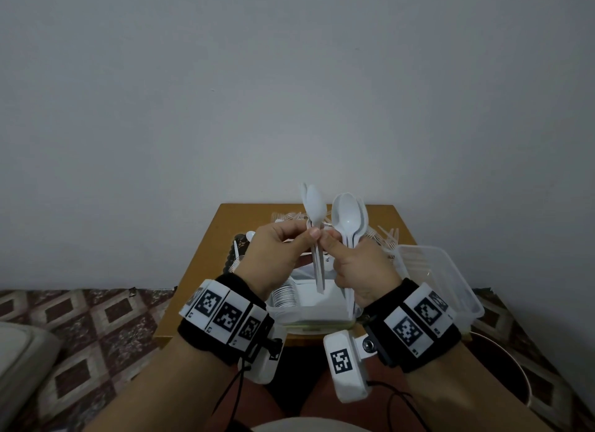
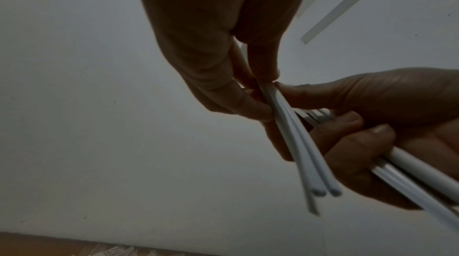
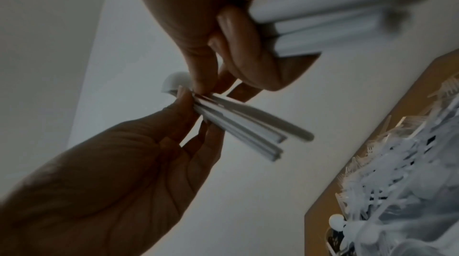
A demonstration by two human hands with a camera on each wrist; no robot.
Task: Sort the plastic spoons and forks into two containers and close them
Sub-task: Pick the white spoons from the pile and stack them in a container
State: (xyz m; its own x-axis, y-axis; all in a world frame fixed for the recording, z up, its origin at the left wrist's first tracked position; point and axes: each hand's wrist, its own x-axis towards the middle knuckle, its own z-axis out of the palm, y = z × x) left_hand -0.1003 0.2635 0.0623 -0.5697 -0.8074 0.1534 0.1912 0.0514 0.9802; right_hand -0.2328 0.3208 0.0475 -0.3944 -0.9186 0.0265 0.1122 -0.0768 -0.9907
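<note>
I see my left hand (image 1: pixel 273 254) pinching a few spoons (image 1: pixel 314 206) by their necks, my right hand (image 1: pixel 360 267) curled round a bigger bunch (image 1: pixel 349 216) just beside, both held above the open box (image 1: pixel 309 306), forks (image 1: pixel 388 236) beyond the fingertips near the table's (image 1: pixel 193 290) far edge.

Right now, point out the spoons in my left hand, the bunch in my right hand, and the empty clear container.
Left-hand spoons (image 1: pixel 315 206), head view, on the front bowl.
Right-hand spoon bunch (image 1: pixel 347 214), head view, on the front spoon's bowl.
Clear container (image 1: pixel 463 282), head view, on its right wall.
</note>
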